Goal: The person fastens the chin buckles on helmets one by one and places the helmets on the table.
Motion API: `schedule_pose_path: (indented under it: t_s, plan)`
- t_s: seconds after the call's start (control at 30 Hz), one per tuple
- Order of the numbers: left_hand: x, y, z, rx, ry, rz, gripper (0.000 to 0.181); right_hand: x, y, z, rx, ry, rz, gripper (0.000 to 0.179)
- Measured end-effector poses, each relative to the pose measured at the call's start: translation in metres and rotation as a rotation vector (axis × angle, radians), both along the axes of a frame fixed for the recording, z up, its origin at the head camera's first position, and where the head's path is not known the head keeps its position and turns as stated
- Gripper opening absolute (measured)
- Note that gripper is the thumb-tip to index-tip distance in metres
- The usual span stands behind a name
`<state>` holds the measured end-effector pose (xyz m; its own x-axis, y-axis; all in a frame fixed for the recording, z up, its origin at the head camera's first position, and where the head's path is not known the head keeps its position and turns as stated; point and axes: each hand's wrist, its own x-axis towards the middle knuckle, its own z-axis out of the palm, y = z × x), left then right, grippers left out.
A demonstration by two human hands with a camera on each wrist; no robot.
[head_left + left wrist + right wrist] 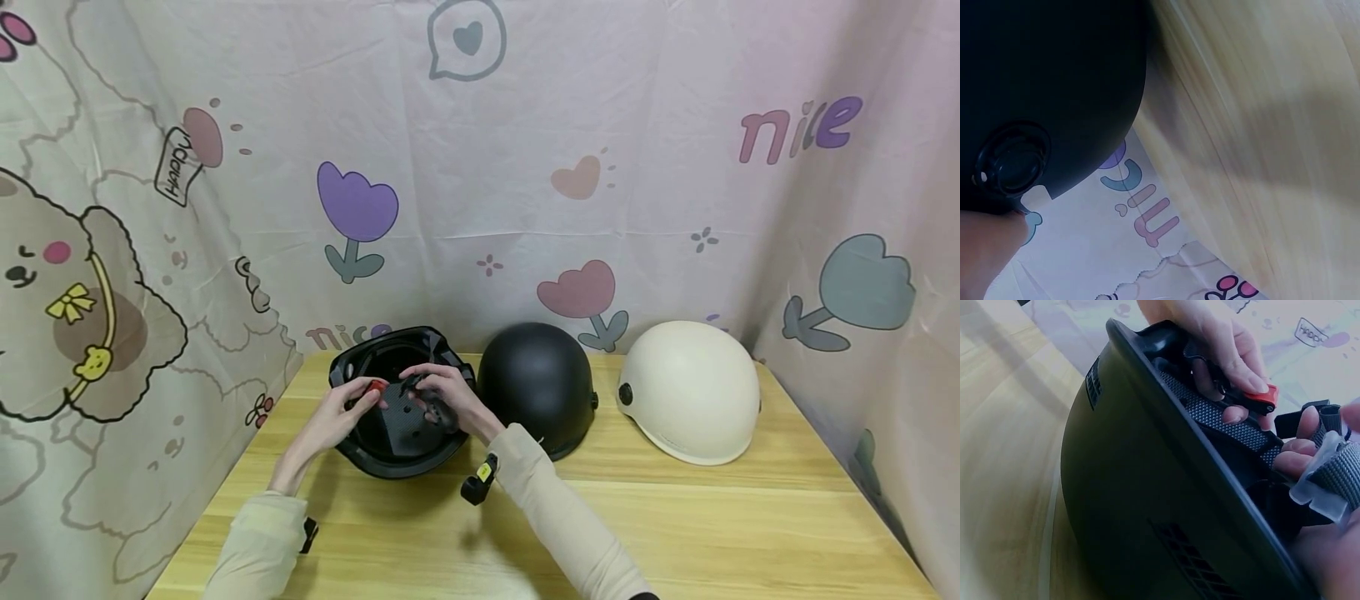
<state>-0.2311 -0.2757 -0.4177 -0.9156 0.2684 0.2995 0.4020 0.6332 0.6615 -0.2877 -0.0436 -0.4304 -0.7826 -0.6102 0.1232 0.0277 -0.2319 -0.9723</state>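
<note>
Plainly, padding (408, 429) lines helmet (405, 468); left hand (339, 415) pinches red clip (1263, 395).

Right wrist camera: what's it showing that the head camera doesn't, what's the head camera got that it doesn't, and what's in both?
Only the right wrist view shows the grid-patterned vents on the helmet's outer shell.

Only the head view shows the dome-up black helmet and the cream helmet.

Both show the upturned black helmet, the left hand holding a red buckle piece, the right hand holding a black strap, and the wooden table.
</note>
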Motion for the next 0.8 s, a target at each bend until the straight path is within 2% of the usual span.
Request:
schedule_pose_path:
  t_s: [0.17, 0.33, 0.6, 0.8]
  plan:
    - [-0.001, -0.0001, 0.0006, 0.001, -0.01, -0.002, 0.03, 0.0017, 0.001, 0.0002, 0.036, 0.053, -0.011, 0.033]
    - [-0.0019, -0.0013, 0.0001, -0.002, -0.035, -0.002, 0.032, 0.0029, 0.0013, 0.0001, 0.045, 0.039, -0.014, 0.032]
    - [-0.0037, -0.0018, 0.0003, 0.069, -0.119, -0.028, 0.03, 0.0032, 0.0041, -0.0016, 0.09, 0.046, -0.079, 0.033]
    - [-0.0048, 0.0007, 0.0022, 0.139, -0.129, -0.036, 0.028, 0.0029, 0.0047, -0.0036, 0.121, 0.061, -0.114, 0.028]
